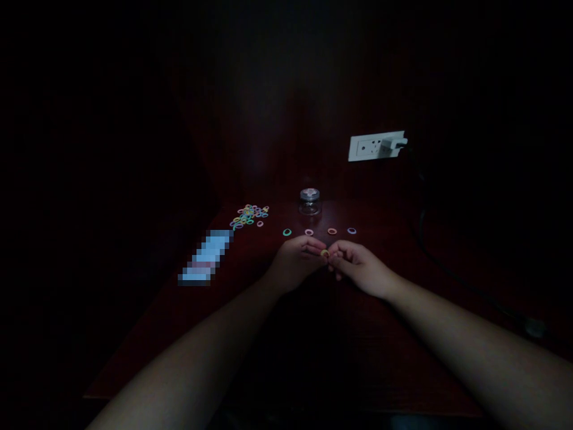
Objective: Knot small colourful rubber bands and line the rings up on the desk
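Note:
My left hand [296, 263] and my right hand [362, 267] meet over the table, fingertips pinched on a small yellow hair tie [324, 254]. Just beyond them lies a spaced row of hair ties: a green one [287, 235], a pink one [308, 235], an orange one [332, 234] and a purple one [351, 233]. To the left is a loose pile of hair ties [245, 220] in several pastel colours. A clear lidded jar [310, 209] stands behind the row.
A lit, blurred-out phone-like screen [206, 255] lies at the left of the dark red table [286, 358]. On the back wall is a white socket [370, 147] with a plug [394, 144] in it. A dark cable [452, 276] runs down at the right. The surroundings are very dim.

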A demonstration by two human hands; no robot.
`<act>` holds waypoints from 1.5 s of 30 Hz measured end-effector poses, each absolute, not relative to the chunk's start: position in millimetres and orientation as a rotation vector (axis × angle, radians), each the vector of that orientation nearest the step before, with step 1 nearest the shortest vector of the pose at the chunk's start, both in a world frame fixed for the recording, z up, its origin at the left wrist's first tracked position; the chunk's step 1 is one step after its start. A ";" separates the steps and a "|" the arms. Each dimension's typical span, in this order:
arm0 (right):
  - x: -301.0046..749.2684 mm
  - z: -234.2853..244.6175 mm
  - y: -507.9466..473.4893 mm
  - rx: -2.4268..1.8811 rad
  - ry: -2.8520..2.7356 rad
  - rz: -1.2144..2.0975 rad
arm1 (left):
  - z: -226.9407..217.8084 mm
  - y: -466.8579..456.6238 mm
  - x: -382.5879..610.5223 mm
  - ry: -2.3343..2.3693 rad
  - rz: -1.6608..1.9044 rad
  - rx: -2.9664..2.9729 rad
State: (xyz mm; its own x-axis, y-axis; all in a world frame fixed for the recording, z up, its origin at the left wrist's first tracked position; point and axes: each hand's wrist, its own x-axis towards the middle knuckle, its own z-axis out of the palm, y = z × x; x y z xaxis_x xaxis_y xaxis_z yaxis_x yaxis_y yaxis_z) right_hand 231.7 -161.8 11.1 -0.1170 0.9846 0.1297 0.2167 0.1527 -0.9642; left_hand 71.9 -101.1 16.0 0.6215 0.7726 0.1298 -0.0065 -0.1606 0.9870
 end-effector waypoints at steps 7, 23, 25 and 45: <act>239.9 17.0 -165.7 -1.275 -1.543 1.025 | 16.1 -106.7 69.8 0.641 0.686 1.646; 232.0 16.1 -163.8 -1.286 -1.553 0.875 | 17.5 -106.5 69.1 0.683 0.652 1.704; 230.7 15.3 -163.7 -1.266 -1.519 0.902 | 17.5 -106.1 69.0 0.693 0.653 1.719; 227.1 9.7 -142.0 -1.373 -1.598 1.048 | 13.0 -91.6 67.3 0.822 0.674 1.705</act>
State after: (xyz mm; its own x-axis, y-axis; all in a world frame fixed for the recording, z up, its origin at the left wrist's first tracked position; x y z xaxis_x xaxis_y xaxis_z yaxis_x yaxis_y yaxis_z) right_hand 227.1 -142.0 9.7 -0.1244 0.9915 0.0386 0.3600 0.0813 -0.9294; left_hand 67.3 -91.6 13.0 0.6012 0.7983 0.0349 0.1913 -0.1863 0.9637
